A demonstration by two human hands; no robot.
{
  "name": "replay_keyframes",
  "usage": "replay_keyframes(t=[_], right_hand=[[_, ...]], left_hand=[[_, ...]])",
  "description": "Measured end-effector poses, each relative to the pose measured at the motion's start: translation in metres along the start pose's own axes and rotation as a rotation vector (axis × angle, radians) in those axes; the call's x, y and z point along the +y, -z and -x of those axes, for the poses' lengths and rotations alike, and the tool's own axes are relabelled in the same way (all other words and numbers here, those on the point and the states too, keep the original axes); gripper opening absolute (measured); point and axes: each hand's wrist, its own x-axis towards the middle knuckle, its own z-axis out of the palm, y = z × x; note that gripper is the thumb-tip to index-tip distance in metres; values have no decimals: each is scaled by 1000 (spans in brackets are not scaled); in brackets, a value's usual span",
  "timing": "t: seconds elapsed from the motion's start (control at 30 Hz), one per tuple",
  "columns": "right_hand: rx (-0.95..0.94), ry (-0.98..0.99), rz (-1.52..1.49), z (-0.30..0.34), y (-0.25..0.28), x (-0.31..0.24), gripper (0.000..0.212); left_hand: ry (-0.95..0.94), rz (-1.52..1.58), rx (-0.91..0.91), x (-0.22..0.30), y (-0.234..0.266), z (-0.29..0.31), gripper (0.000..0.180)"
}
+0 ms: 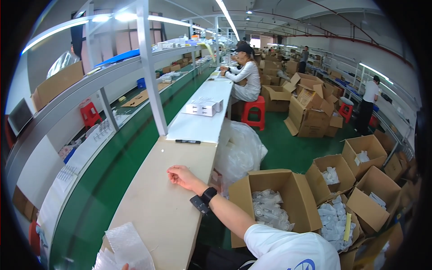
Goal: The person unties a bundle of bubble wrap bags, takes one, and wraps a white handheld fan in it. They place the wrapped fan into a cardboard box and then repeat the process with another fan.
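Note:
My right hand (182, 177) rests over the beige worktop (157, 202), its fingers curled in and nothing visible in them. A black band and a small dark device (199, 204) are strapped at that wrist. Of my left hand (125, 267), only a fingertip shows at the lower edge, against clear bubble wrap bags (128, 245); most of the hand is out of the picture. The bags lie at the near left part of the worktop. Beyond my right hand are a black marker pen (187, 141) and a tiny white piece (162, 150).
White boxes (204, 107) stand farther along the bench. Open cartons (274, 202) with plastic-wrapped parts crowd my right, beside a large clear plastic bag (240, 146). A metal shelf post (150, 67) rises at the bench's left edge. A co-worker (245, 74) sits farther along.

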Motion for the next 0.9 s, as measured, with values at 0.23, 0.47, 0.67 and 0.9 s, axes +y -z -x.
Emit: replay_keyframes(t=[0.23,0.47,0.67,0.9], right_hand=[[0,7,-13,1,3,1,11],[-36,-10,-11,-3,5,4,12],[0,-4,11,1,2,-1,10],[-5,-12,-7,2,3,0,12]], left_hand=[[-1222,-859,86,-4,17,-33,27],[-257,-514,-224,19,-8,-1,30],[-475,-634,-337,35,-2,4,26],[-415,-601,-265,46,-6,7,23]])
